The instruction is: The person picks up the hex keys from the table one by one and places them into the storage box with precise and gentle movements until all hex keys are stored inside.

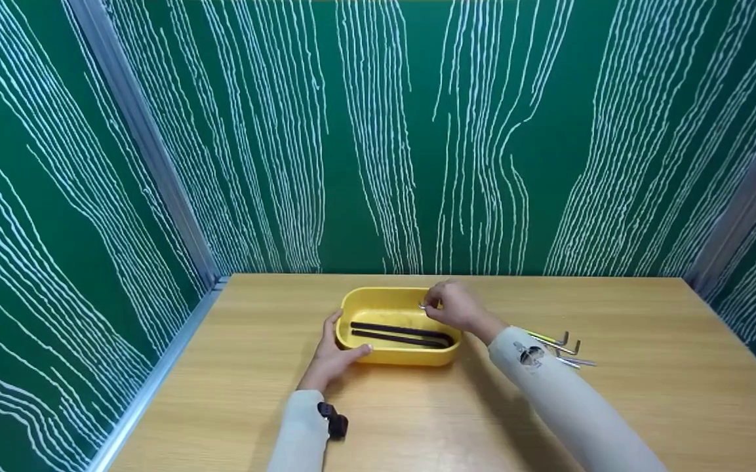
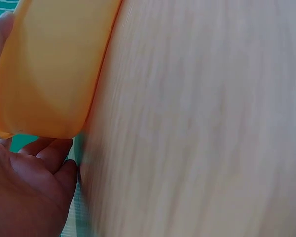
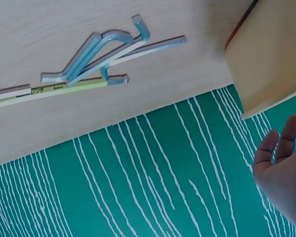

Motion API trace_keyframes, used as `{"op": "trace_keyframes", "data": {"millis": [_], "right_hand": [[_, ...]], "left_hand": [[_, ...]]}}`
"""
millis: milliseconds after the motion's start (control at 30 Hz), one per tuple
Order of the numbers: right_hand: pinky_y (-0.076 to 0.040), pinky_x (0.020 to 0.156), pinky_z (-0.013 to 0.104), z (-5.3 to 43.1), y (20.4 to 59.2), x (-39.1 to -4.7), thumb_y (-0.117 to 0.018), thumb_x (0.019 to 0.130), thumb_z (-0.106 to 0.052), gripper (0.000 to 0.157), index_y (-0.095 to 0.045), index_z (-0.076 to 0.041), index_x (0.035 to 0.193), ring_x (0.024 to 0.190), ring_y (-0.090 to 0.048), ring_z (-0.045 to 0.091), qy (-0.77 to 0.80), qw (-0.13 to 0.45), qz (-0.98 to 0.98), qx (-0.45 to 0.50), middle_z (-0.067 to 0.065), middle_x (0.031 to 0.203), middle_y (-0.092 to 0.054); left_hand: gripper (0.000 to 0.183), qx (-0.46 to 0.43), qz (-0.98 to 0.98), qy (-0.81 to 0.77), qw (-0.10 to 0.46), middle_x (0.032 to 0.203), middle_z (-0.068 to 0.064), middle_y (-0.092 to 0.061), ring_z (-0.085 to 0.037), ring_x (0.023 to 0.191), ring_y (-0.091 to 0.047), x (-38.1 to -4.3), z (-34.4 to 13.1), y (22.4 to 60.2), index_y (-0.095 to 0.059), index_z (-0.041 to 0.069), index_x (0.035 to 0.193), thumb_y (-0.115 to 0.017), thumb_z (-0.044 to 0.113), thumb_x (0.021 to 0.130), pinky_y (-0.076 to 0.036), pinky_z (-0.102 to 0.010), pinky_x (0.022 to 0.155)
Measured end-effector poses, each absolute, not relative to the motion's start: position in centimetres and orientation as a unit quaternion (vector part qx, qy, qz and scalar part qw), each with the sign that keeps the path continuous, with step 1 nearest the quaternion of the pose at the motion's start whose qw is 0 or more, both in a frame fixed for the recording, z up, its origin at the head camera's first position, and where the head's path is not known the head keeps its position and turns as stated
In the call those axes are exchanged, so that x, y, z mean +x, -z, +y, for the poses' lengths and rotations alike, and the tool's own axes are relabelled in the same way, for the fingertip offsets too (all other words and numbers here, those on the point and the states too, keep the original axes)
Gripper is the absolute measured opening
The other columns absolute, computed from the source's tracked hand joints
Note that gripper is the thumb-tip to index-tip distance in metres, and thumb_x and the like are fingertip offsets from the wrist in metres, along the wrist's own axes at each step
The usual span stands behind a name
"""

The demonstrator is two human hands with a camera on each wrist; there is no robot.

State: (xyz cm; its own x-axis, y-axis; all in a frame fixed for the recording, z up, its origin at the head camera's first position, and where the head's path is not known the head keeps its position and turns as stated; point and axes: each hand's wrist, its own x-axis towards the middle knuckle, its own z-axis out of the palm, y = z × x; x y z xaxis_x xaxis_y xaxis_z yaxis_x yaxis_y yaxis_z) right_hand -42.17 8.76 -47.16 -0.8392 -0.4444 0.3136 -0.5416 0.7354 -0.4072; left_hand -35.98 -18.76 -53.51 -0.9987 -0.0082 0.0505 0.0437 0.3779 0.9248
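Near yellow tub, hex keys

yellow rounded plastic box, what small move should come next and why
Probably lower the small silvery piece into the yellow box and release it: the right hand pinches it over the interior, and the left hand holds the box.

The head view looks forward-down from above; tilted wrist views, close in, share the yellow tub.
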Motion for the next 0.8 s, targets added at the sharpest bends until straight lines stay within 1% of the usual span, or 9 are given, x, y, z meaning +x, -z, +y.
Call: {"op": "trace_keyframes", "data": {"millis": [100,267,333,400,500,567,733,800], "right_hand": [[-0.043,0.062,0.025,8.5,47.5,-42.2,-0.062,0.077,-0.022,0.006,-0.064,-0.017,0.076,0.074,-0.055,0.02,-0.251,0.092,-0.927,0.263,-0.008,0.072,-0.056],[-0.044,0.06,0.023,8.0,48.0,-42.1,-0.063,0.077,-0.023,0.006,-0.065,-0.017,0.078,0.069,-0.053,0.013,-0.258,0.076,-0.929,0.253,-0.009,0.071,-0.057],[-0.044,0.061,0.023,7.9,48.2,-42.1,-0.063,0.077,-0.022,0.004,-0.065,-0.018,0.077,0.067,-0.05,0.009,-0.254,0.08,-0.929,0.258,-0.01,0.071,-0.057],[-0.044,0.061,0.023,7.7,48.5,-42.2,-0.062,0.076,-0.021,0.004,-0.064,-0.018,0.076,0.067,-0.051,0.008,-0.251,0.088,-0.927,0.266,-0.011,0.07,-0.057],[-0.044,0.061,0.024,7.6,49.0,-42.3,-0.061,0.075,-0.021,0.005,-0.064,-0.017,0.073,0.065,-0.052,0.008,-0.246,0.106,-0.921,0.282,-0.01,0.068,-0.058],[-0.044,0.061,0.025,7.4,49.2,-42.3,-0.061,0.074,-0.021,0.005,-0.063,-0.017,0.072,0.065,-0.053,0.009,-0.247,0.107,-0.921,0.282,-0.01,0.067,-0.058],[-0.043,0.062,0.025,6.9,49.5,-42.1,-0.062,0.075,-0.021,0.005,-0.061,-0.02,0.07,0.064,-0.052,0.009,-0.247,0.09,-0.927,0.265,-0.01,0.066,-0.056],[-0.043,0.061,0.025,6.8,49.6,-42.0,-0.062,0.075,-0.022,0.006,-0.061,-0.021,0.069,0.063,-0.05,0.008,-0.244,0.081,-0.932,0.256,-0.011,0.065,-0.056]], "left_hand": [[0.103,-0.008,-0.83,0.557,0.022,0.135,-0.011,-0.037,-0.025,0.12,-0.037,-36.0,-18.8,53.5,-0.019,0.035,0.134,-0.079,0.049,0.051,-0.024,-0.043,0.101],[0.103,0.0,-0.834,0.552,0.015,0.137,-0.01,-0.034,-0.025,0.122,-0.034,-36.0,-18.9,53.6,-0.018,0.038,0.134,-0.077,0.051,0.051,-0.023,-0.045,0.102],[0.102,0.0,-0.833,0.553,0.015,0.137,-0.01,-0.034,-0.025,0.123,-0.034,-36.0,-18.9,53.6,-0.018,0.038,0.133,-0.077,0.051,0.051,-0.023,-0.045,0.102],[0.102,0.003,-0.832,0.555,0.013,0.138,-0.009,-0.034,-0.024,0.123,-0.034,-36.0,-18.9,53.6,-0.018,0.039,0.133,-0.078,0.051,0.051,-0.023,-0.045,0.102],[0.102,0.006,-0.83,0.557,0.01,0.139,-0.009,-0.032,-0.024,0.123,-0.034,-35.9,-18.8,53.5,-0.018,0.04,0.133,-0.078,0.05,0.051,-0.023,-0.045,0.102],[0.101,0.011,-0.83,0.557,0.007,0.139,-0.009,-0.032,-0.024,0.124,-0.033,-35.9,-18.8,53.5,-0.018,0.041,0.132,-0.078,0.051,0.051,-0.022,-0.046,0.102],[0.102,0.013,-0.828,0.56,0.008,0.14,-0.008,-0.03,-0.025,0.125,-0.031,-35.9,-18.8,53.5,-0.018,0.042,0.132,-0.078,0.051,0.05,-0.021,-0.047,0.102],[0.102,0.008,-0.831,0.557,0.013,0.14,-0.009,-0.03,-0.025,0.125,-0.031,-36.0,-18.8,53.6,-0.018,0.041,0.132,-0.078,0.051,0.05,-0.022,-0.047,0.102]]}}
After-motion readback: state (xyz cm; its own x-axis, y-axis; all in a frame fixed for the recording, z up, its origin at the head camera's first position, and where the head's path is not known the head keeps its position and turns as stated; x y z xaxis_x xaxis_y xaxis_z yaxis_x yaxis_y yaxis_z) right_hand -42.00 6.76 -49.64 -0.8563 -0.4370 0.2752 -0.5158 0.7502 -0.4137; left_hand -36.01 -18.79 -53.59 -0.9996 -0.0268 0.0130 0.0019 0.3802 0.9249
